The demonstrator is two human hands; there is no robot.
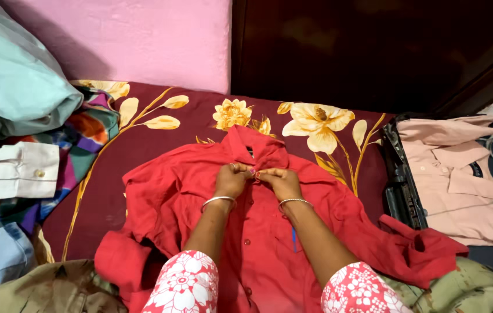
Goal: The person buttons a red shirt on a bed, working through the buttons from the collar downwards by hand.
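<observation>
In the middle of the frame you have a red shirt (258, 232) lying flat, front side up, on a dark red bedsheet (159, 136) with large yellow flowers. Your left hand (233, 179) and your right hand (281, 181) are together just below the collar, touching each other, and both are pinched on the front edge of the shirt near its top button; the fingertips (252, 172) meet there. On each wrist you wear a thin silver bangle (217, 200). Your sleeves are pink-red with white flowers. At the left of the frame there is a pile of other clothes (20, 150), with a pale green one at the upper left. At the right of the frame a folded light pink shirt (455, 174) lies in an open dark suitcase (400, 191), near the red shirt's sleeve.
</observation>
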